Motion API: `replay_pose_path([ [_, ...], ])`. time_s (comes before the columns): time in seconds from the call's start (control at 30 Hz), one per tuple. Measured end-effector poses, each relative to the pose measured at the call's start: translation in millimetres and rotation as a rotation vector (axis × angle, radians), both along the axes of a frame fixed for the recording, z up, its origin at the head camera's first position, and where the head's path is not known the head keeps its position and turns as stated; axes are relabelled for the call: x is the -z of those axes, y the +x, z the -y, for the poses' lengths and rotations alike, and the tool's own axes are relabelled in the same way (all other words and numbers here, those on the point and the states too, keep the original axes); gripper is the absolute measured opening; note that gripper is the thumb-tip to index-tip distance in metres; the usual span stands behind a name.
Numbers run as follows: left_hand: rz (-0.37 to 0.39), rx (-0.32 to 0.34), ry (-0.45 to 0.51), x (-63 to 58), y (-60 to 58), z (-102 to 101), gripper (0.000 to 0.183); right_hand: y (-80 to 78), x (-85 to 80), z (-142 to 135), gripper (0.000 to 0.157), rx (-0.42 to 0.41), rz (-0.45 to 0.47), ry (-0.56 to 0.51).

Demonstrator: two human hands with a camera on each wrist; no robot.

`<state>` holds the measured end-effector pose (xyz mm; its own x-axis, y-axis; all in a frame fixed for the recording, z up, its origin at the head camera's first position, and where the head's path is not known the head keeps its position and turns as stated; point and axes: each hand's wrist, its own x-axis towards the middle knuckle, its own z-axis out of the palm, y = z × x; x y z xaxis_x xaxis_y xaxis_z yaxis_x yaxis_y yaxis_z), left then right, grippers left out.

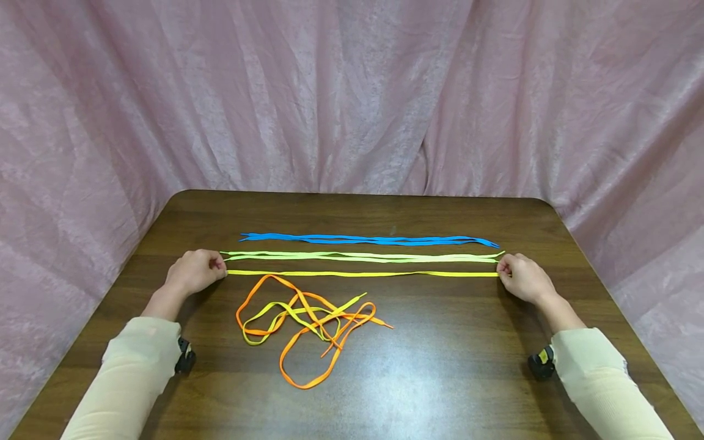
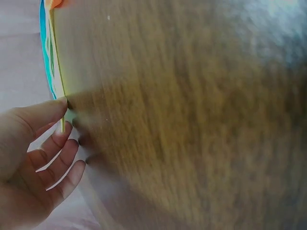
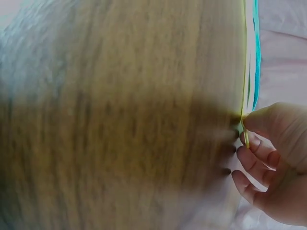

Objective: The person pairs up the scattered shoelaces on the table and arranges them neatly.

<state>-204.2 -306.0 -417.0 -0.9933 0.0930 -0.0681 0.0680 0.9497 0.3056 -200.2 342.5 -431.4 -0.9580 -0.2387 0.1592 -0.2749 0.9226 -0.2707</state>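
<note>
Head view: flat yellow shoelace (image 1: 357, 274) held end to end

Pink velvety curtain (image 1: 330, 91) hangs beyond the yellow shoelace; the wooden table (image 1: 467, 342) spreads beneath it. On its near side, an orange shoelace (image 1: 302, 386) tangles with another yellow lace (image 1: 352, 302); on its far side run lime-green shoelaces (image 1: 385, 261), then blue shoelaces (image 1: 357, 238). Left hand (image 1: 197, 271) and right hand (image 1: 527, 278), well apart, each pinch one end. It should handle light, soft and limp, hardly fragile; its tips offer the best hold.
</note>
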Motion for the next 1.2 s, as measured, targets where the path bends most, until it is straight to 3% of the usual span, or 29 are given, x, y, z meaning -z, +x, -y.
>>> replay_pose_path([
  [0.33,-0.003,-0.006,0.004,1.0,1.9,-2,0.007,0.0,0.1,4,0.006,-0.009,-0.052,-0.008],
  [0.77,0.035,0.047,-0.014,-10.2,8.7,8,0.023,5.8,-16.2,6,0.016,-0.080,0.033,0.033],
  [0.93,0.016,0.050,-0.025,-17.3,14.8,6,0.025,5.9,-19.2,21,0.015,-0.107,-0.032,0.036],
  [1.2,-0.043,0.082,-0.031,-24.9,23.5,-7,0.024,1.4,-17.1,62,0.015,-0.222,-0.104,0.004],
])
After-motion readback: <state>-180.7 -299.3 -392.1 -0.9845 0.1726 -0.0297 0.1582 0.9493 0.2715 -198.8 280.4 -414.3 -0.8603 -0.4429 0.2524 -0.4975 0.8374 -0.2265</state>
